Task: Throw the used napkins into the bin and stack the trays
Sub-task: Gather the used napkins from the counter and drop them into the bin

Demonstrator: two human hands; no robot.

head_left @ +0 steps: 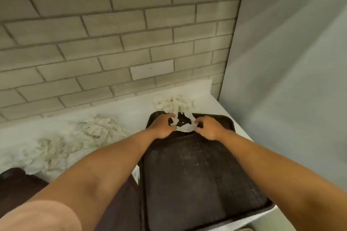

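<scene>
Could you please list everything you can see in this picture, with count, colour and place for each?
tray: one in full view, dark, on the counter by the right wall
second tray: one, dark, partly seen at lower left
napkin: one, white, crumpled, at the far end of the tray, between both hands
loose napkins: several piles, white, on the counter left and behind the tray
counter: one, white, below the wall
brick wall: one, grey-beige, behind
left hand: gripping the napkin
right hand: gripping the napkin
</scene>
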